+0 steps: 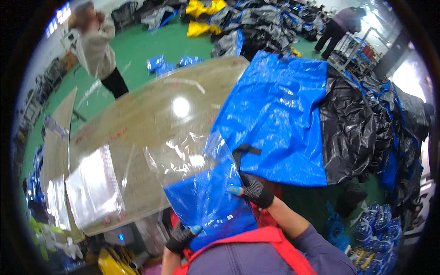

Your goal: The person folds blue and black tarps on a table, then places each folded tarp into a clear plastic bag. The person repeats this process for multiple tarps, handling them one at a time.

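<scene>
Bag [183, 160] of clear plastic, a folded blue sheet [208, 197] inside it, is held before the person's body at the near edge of the table [137, 123]. Right hand [256, 190], in a black glove, pinches the bag's right side, thumb on top. Left hand [181, 237], likewise gloved, grips its lower left. Flat clear sleeves [94, 185] lie at the table's left; a large blue tarpaulin [279, 110] lies at right.
</scene>
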`<state>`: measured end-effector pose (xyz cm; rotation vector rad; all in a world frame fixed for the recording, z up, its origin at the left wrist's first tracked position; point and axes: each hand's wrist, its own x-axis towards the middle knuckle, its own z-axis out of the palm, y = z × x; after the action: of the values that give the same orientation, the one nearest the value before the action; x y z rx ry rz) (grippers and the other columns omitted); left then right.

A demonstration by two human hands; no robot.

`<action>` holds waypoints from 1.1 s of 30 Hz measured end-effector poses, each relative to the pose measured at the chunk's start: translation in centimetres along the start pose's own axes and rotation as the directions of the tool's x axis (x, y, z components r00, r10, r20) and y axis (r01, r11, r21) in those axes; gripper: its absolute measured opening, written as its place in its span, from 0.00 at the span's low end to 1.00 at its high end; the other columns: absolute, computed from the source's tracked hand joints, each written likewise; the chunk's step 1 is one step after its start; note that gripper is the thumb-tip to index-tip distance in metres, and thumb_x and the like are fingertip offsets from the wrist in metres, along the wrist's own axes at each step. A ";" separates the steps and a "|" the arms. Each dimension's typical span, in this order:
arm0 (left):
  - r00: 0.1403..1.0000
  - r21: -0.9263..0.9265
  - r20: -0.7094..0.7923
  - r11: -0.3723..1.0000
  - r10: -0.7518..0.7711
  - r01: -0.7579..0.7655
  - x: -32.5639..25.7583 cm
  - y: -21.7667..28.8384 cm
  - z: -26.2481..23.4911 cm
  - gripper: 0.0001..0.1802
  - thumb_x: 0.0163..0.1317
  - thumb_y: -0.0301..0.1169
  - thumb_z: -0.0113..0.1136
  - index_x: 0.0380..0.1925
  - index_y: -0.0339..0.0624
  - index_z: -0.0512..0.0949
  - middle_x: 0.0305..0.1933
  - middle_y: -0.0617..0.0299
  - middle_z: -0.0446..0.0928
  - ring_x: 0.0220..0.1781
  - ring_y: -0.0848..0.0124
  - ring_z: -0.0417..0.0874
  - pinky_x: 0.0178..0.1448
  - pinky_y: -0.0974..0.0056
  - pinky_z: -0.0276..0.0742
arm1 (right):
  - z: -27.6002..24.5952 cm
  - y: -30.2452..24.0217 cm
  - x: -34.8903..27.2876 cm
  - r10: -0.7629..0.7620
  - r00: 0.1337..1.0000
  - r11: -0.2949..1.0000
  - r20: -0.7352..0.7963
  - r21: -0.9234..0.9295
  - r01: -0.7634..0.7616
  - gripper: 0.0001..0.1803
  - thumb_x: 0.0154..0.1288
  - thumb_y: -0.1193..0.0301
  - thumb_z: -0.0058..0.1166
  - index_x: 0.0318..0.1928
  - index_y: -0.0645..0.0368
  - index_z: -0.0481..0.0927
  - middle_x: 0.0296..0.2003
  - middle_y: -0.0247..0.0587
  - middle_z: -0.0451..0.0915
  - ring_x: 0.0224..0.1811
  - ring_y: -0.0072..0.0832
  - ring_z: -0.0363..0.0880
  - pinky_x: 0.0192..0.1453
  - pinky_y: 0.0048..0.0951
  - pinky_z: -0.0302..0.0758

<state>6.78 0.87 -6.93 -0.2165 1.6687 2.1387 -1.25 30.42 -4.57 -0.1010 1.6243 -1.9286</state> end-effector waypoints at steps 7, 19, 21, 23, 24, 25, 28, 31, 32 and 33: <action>0.954 0.105 -0.296 0.994 0.049 -0.018 -0.8 -1.7 -0.3 0.34 0.62 0.46 0.63 0.61 0.36 0.68 0.57 0.53 0.73 0.57 0.64 0.76 0.57 0.61 0.74 | 1.3 1.2 -0.5 0.167 0.981 0.985 0.098 0.021 -0.170 0.43 0.56 0.52 0.67 0.66 0.62 0.66 0.58 0.47 0.75 0.62 0.37 0.72 0.65 0.40 0.70; 0.897 0.024 -0.386 0.975 0.213 -0.222 0.6 -2.7 -1.2 0.25 0.58 0.47 0.68 0.46 0.42 0.74 0.47 0.60 0.78 0.54 0.69 0.77 0.56 0.60 0.75 | 0.1 1.7 1.4 0.134 0.990 0.989 -0.034 0.063 -0.132 0.39 0.58 0.51 0.65 0.62 0.63 0.70 0.57 0.48 0.75 0.57 0.34 0.75 0.63 0.36 0.71; 0.923 -0.423 -0.376 0.901 -0.080 -0.094 1.2 -1.9 -1.0 0.27 0.58 0.49 0.66 0.48 0.42 0.74 0.47 0.60 0.78 0.53 0.69 0.77 0.55 0.61 0.76 | 0.4 1.5 1.8 0.175 0.984 0.969 0.039 -0.186 -0.165 0.38 0.59 0.51 0.64 0.61 0.63 0.71 0.55 0.46 0.78 0.57 0.34 0.76 0.63 0.36 0.71; 0.959 -0.404 -0.280 0.911 -0.039 -0.081 1.6 -1.2 -1.1 0.29 0.58 0.48 0.66 0.51 0.40 0.73 0.48 0.58 0.78 0.52 0.69 0.77 0.56 0.61 0.76 | 0.8 1.0 2.1 0.156 0.984 0.966 0.086 -0.222 -0.133 0.37 0.59 0.51 0.64 0.61 0.63 0.72 0.54 0.45 0.79 0.57 0.33 0.76 0.62 0.36 0.71; 0.943 -0.395 -0.285 0.917 -0.170 0.046 1.9 -0.7 -1.2 0.30 0.56 0.46 0.67 0.52 0.40 0.73 0.49 0.57 0.77 0.52 0.68 0.77 0.57 0.61 0.75 | 1.1 0.7 2.2 0.202 0.966 0.949 0.160 -0.275 -0.152 0.37 0.59 0.51 0.64 0.61 0.63 0.72 0.54 0.44 0.79 0.56 0.32 0.76 0.62 0.35 0.71; 0.978 -0.225 -0.194 0.974 -0.080 0.035 1.9 -0.5 -1.3 0.32 0.54 0.44 0.69 0.54 0.39 0.72 0.50 0.58 0.77 0.53 0.67 0.77 0.58 0.60 0.74 | 1.2 0.3 2.2 0.253 0.955 0.950 0.156 -0.224 -0.215 0.37 0.59 0.51 0.64 0.61 0.64 0.72 0.54 0.44 0.78 0.56 0.32 0.76 0.62 0.34 0.71; 0.986 -0.001 -0.168 1.000 0.020 -0.021 1.9 0.5 -1.8 0.41 0.46 0.41 0.76 0.59 0.38 0.69 0.53 0.58 0.76 0.54 0.66 0.77 0.60 0.59 0.73 | 1.7 -0.7 2.1 -0.025 0.999 0.977 -0.032 0.209 0.031 0.36 0.60 0.53 0.63 0.61 0.64 0.72 0.55 0.44 0.78 0.56 0.32 0.76 0.62 0.34 0.71; 0.975 -0.108 -0.222 0.993 0.021 -0.047 1.0 0.9 -1.2 0.43 0.51 0.46 0.71 0.64 0.40 0.65 0.60 0.56 0.72 0.60 0.63 0.73 0.65 0.57 0.68 | 1.9 -1.2 1.9 0.010 0.999 1.000 -0.040 -0.016 -0.010 0.31 0.62 0.55 0.63 0.57 0.65 0.74 0.51 0.45 0.79 0.55 0.32 0.76 0.59 0.31 0.73; 0.955 -0.188 -0.291 0.976 0.055 -0.113 0.8 1.0 -0.9 0.43 0.51 0.48 0.71 0.64 0.40 0.66 0.60 0.56 0.72 0.61 0.63 0.73 0.65 0.57 0.68 | 1.9 -1.2 1.8 0.077 0.996 0.992 -0.051 -0.099 -0.082 0.30 0.62 0.56 0.62 0.56 0.65 0.74 0.50 0.46 0.80 0.55 0.32 0.76 0.58 0.30 0.74; 0.926 -0.278 -0.363 0.936 0.107 -0.217 0.5 1.1 -0.4 0.43 0.52 0.49 0.71 0.64 0.39 0.66 0.60 0.56 0.72 0.61 0.63 0.73 0.65 0.57 0.68 | 2.0 -1.1 1.8 -0.030 0.997 0.996 -0.074 -0.086 0.024 0.31 0.62 0.56 0.62 0.57 0.65 0.73 0.51 0.47 0.79 0.55 0.32 0.76 0.59 0.32 0.73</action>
<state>5.79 0.36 -6.31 -0.5944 1.5541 2.6140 -2.32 27.89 -3.66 -0.0863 1.7635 -1.9044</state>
